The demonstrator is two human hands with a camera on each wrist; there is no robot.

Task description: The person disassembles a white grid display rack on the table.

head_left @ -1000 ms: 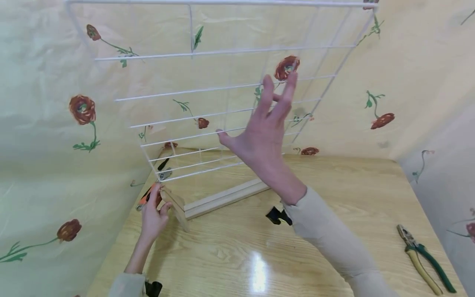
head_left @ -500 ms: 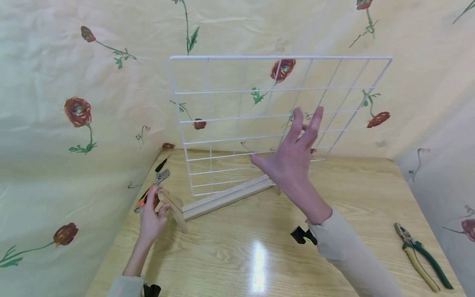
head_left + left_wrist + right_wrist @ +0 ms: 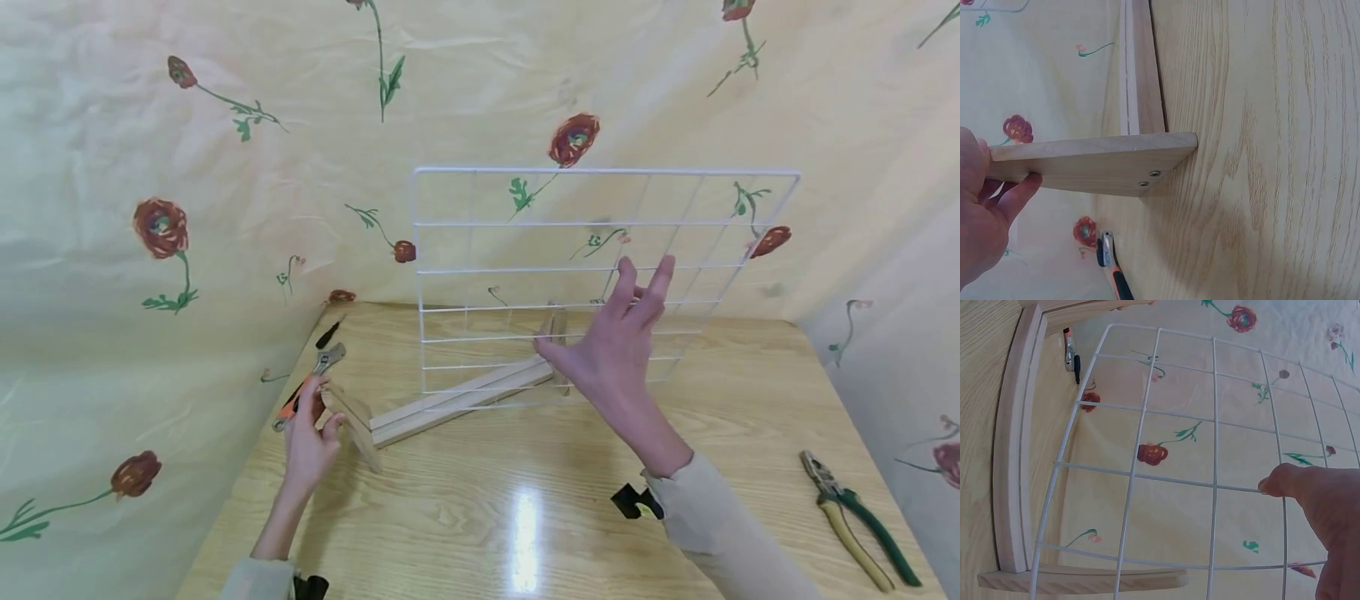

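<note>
My right hand (image 3: 611, 358) holds a white wire grid panel (image 3: 600, 172), its thumb and spread fingers on the wires. The panel is tilted, with its lower edge overlapping the wooden frame in the head view. That frame has a long double bar (image 3: 457, 400) between two end boards. My left hand (image 3: 311, 442) pinches the upper end of the near-left end board (image 3: 1079, 165), thumb on one side and fingers on the other. Two screw heads (image 3: 1155, 174) show low on that board's outer face. The far end board (image 3: 557, 321) shows behind the panel.
Beside my left hand lie an adjustable wrench (image 3: 328, 358) with orange on its handle and a small black-handled tool (image 3: 327, 335). Pliers (image 3: 828, 492) with green and yellow handles rest at the table's right. Flower-patterned sheeting (image 3: 247, 192) rises behind the table (image 3: 450, 517).
The grid panel has come down and to the right with my right hand, from high at the upper left to in front of the wooden frame's bar. My left hand keeps its place.
</note>
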